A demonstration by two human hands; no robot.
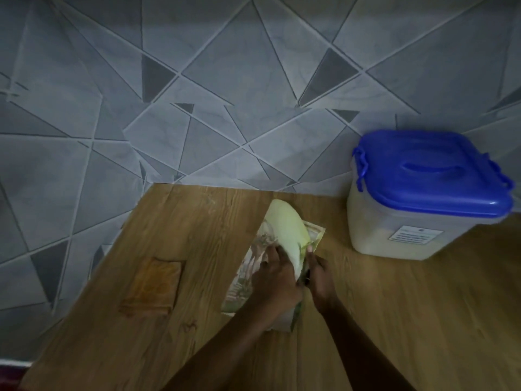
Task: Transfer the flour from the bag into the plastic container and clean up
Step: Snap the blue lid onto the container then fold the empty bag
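While both hands fold the bag [284, 235] on the wood table [394, 306], a grey patterned floor lies beyond.
Left hand [275, 279] presses it with fingers curled; right hand [320, 276] pinches its edge; right of the bag stands the lidded tub [423, 210].

one flour bag [284, 235], lying flat on one wooden counter [394, 306]. one plastic container [394, 235], topped by one blue lid [431, 170] and bearing one white label [414, 235]. one brown square mat [153, 287]. two hands in view: one left hand [275, 277], one right hand [320, 275].
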